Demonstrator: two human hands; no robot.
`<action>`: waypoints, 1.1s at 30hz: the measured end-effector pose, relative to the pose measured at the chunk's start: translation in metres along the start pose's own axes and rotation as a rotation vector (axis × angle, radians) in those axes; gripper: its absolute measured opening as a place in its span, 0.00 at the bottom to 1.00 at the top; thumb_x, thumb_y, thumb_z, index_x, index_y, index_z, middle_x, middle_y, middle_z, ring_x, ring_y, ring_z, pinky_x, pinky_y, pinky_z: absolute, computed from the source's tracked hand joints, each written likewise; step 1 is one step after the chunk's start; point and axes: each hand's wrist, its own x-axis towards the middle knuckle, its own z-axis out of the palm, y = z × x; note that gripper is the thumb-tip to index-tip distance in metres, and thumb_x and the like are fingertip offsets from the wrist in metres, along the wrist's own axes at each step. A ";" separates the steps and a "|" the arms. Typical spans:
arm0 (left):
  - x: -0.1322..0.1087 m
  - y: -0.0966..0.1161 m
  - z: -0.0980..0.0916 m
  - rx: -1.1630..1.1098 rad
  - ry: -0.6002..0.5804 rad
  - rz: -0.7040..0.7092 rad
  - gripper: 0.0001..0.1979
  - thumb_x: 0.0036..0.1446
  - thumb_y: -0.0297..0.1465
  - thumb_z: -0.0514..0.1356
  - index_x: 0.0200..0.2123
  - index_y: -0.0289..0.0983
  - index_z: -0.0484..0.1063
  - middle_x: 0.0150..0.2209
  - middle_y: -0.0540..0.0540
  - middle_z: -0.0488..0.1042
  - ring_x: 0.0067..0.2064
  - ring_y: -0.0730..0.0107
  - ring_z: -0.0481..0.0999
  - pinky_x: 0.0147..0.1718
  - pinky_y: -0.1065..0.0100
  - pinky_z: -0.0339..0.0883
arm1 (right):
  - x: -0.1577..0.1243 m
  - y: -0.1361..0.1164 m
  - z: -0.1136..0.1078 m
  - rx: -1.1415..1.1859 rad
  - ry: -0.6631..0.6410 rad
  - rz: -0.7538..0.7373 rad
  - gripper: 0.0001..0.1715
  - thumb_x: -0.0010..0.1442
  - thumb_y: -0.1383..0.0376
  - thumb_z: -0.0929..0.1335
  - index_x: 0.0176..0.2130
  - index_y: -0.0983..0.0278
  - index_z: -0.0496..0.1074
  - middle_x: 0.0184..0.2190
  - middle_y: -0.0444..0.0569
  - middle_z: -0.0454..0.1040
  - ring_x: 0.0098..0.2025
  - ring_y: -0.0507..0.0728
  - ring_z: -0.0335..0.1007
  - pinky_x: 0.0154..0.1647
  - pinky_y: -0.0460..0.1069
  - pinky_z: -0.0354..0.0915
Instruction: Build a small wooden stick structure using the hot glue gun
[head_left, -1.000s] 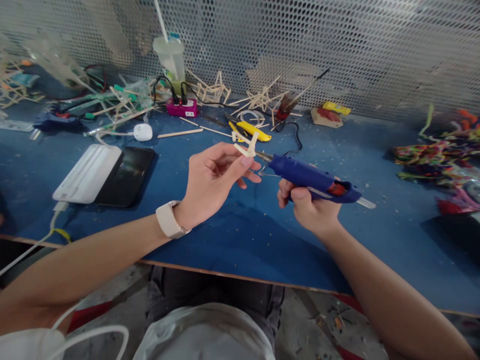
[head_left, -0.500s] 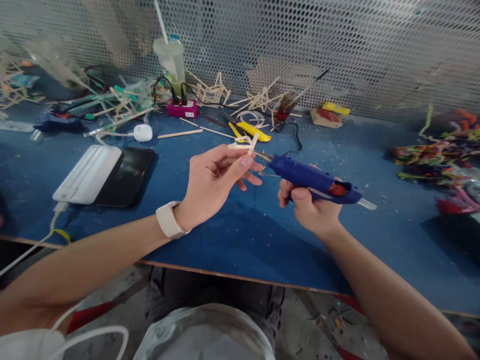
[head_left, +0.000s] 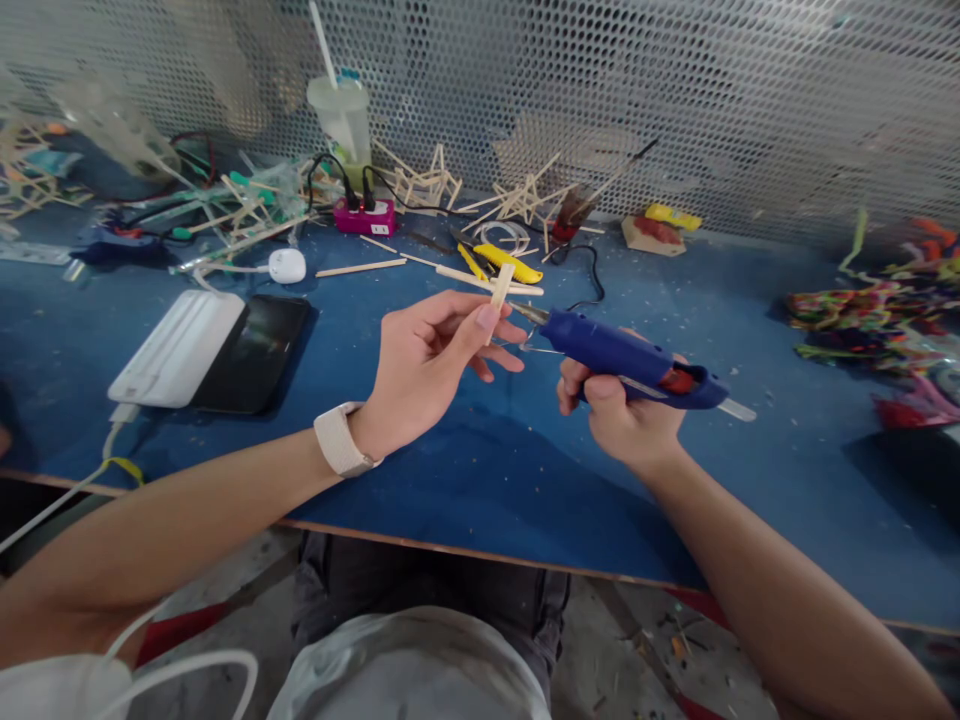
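Between thumb and fingers, my left hand (head_left: 439, 345) pinches a small piece of pale wooden sticks (head_left: 502, 285). One stick points upward; another runs crosswise behind it, and their joint is hard to make out. My right hand (head_left: 626, 410) is wrapped around the handle of a blue hot glue gun (head_left: 622, 355). The gun's metal nozzle points left and is close to the sticks, near my left fingertips; whether it touches them I cannot tell. A clear glue stick (head_left: 737, 409) pokes out of the gun's back end.
Behind my hands lie a yellow cutter (head_left: 514, 264), loose sticks (head_left: 360, 268) and stick frames (head_left: 420, 185). A pink power adapter (head_left: 364, 217) stands by a plastic cup (head_left: 341, 120). To the left are a white power bank (head_left: 176, 348) and a black phone (head_left: 251, 355); colourful yarn (head_left: 862, 310) lies right.
The stick piece has turned in my left fingers, so a long stick now lies crosswise and the upright one shows its flat side. The glue gun has barely moved.
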 end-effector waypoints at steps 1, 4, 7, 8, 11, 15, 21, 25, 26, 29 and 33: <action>0.000 0.000 0.000 -0.012 -0.005 0.008 0.18 0.73 0.47 0.72 0.44 0.37 0.86 0.39 0.44 0.90 0.32 0.67 0.91 0.26 0.74 0.82 | 0.000 0.000 0.000 0.000 -0.001 -0.001 0.33 0.67 0.33 0.75 0.34 0.57 0.79 0.25 0.44 0.76 0.21 0.54 0.74 0.22 0.54 0.70; 0.000 0.000 0.000 -0.026 -0.015 0.016 0.17 0.73 0.46 0.72 0.44 0.37 0.86 0.39 0.44 0.91 0.31 0.67 0.91 0.26 0.75 0.82 | 0.001 -0.001 0.001 -0.012 0.001 -0.001 0.33 0.68 0.32 0.74 0.34 0.57 0.78 0.26 0.44 0.77 0.21 0.54 0.74 0.22 0.54 0.70; 0.000 0.000 0.000 -0.019 -0.010 0.017 0.17 0.72 0.47 0.72 0.44 0.37 0.85 0.38 0.44 0.91 0.31 0.67 0.91 0.25 0.75 0.82 | 0.001 -0.001 0.001 -0.014 0.004 -0.006 0.33 0.68 0.33 0.74 0.34 0.57 0.78 0.26 0.44 0.77 0.21 0.54 0.75 0.22 0.54 0.70; 0.000 0.001 0.000 -0.021 -0.012 0.023 0.18 0.72 0.47 0.73 0.44 0.37 0.85 0.38 0.44 0.90 0.31 0.67 0.91 0.25 0.75 0.82 | 0.001 -0.001 0.001 -0.003 0.005 -0.009 0.32 0.68 0.33 0.75 0.35 0.57 0.78 0.26 0.43 0.76 0.21 0.53 0.75 0.22 0.54 0.70; 0.001 0.001 0.001 -0.024 -0.025 0.050 0.16 0.71 0.46 0.73 0.44 0.37 0.85 0.37 0.45 0.90 0.31 0.68 0.91 0.25 0.75 0.82 | 0.001 -0.002 0.001 0.032 0.002 -0.019 0.31 0.68 0.34 0.75 0.36 0.58 0.78 0.27 0.42 0.76 0.21 0.53 0.75 0.22 0.53 0.69; 0.001 0.001 0.000 0.004 -0.021 0.060 0.17 0.71 0.47 0.73 0.45 0.37 0.86 0.37 0.45 0.90 0.30 0.69 0.90 0.25 0.75 0.82 | 0.002 -0.003 0.001 0.029 0.009 -0.018 0.32 0.68 0.34 0.75 0.36 0.57 0.78 0.27 0.43 0.77 0.21 0.52 0.74 0.22 0.53 0.68; 0.001 -0.003 -0.001 0.018 -0.002 0.033 0.21 0.70 0.50 0.73 0.47 0.38 0.86 0.38 0.44 0.90 0.30 0.68 0.90 0.25 0.74 0.81 | 0.003 -0.007 0.001 -0.025 -0.016 -0.018 0.33 0.69 0.33 0.74 0.35 0.58 0.78 0.27 0.43 0.77 0.21 0.53 0.75 0.23 0.54 0.67; 0.001 -0.003 -0.001 0.025 -0.003 0.031 0.20 0.69 0.50 0.74 0.46 0.37 0.86 0.38 0.44 0.90 0.30 0.68 0.90 0.25 0.74 0.81 | 0.005 -0.009 0.001 -0.078 -0.019 -0.040 0.35 0.69 0.32 0.73 0.32 0.58 0.77 0.25 0.44 0.77 0.22 0.54 0.74 0.25 0.55 0.68; 0.001 -0.003 -0.001 0.029 -0.004 0.031 0.20 0.69 0.50 0.74 0.45 0.37 0.86 0.38 0.44 0.90 0.30 0.68 0.90 0.25 0.74 0.81 | 0.005 -0.009 0.001 -0.081 -0.018 -0.038 0.35 0.69 0.31 0.72 0.32 0.58 0.77 0.25 0.45 0.78 0.22 0.54 0.74 0.25 0.55 0.68; 0.001 -0.003 -0.001 -0.003 -0.011 0.046 0.17 0.70 0.47 0.74 0.45 0.38 0.85 0.37 0.45 0.90 0.30 0.69 0.90 0.25 0.74 0.80 | 0.005 -0.008 0.000 -0.061 -0.025 -0.028 0.34 0.69 0.32 0.73 0.33 0.57 0.77 0.26 0.45 0.78 0.22 0.55 0.75 0.24 0.55 0.68; 0.000 -0.003 -0.001 0.003 -0.005 0.042 0.17 0.71 0.47 0.74 0.45 0.39 0.84 0.38 0.45 0.90 0.31 0.68 0.90 0.25 0.74 0.81 | 0.002 -0.006 -0.001 -0.051 -0.038 -0.018 0.33 0.69 0.32 0.73 0.34 0.56 0.79 0.25 0.44 0.78 0.22 0.56 0.75 0.24 0.56 0.69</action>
